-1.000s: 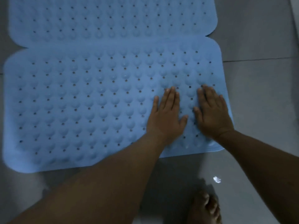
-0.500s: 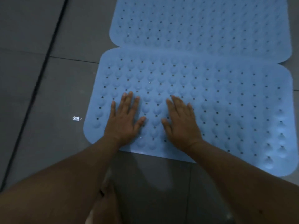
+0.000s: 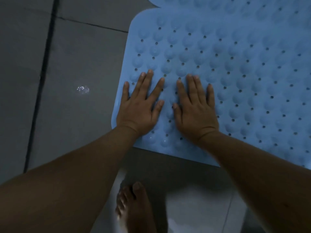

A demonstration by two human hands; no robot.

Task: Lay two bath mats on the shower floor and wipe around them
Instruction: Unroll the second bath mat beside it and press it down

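**Inspector:** Report the mat.

**Operator:** I see the near mat (image 3: 235,78) flat on the floor (image 3: 80,61), its left corner under my palms. A second mat (image 3: 252,4) lies just beyond, edges touching or overlapping; I cannot tell which.

**Inspector:** Hands?

**Operator:** Left hand (image 3: 139,105) and right hand (image 3: 195,110) lie side by side, fingers straight and spread, pressing down, gripping nothing.

**Inspector:** Step?

**Operator:** I judge it the seating stage. Wiping is not begun; no cloth in view. Next calls for pressing any unseated areas, then fetching a cloth.

**Inspector:** Surroundings?

**Operator:** A wet glint (image 3: 82,89) left of the mat; my bare foot (image 3: 134,204) below.
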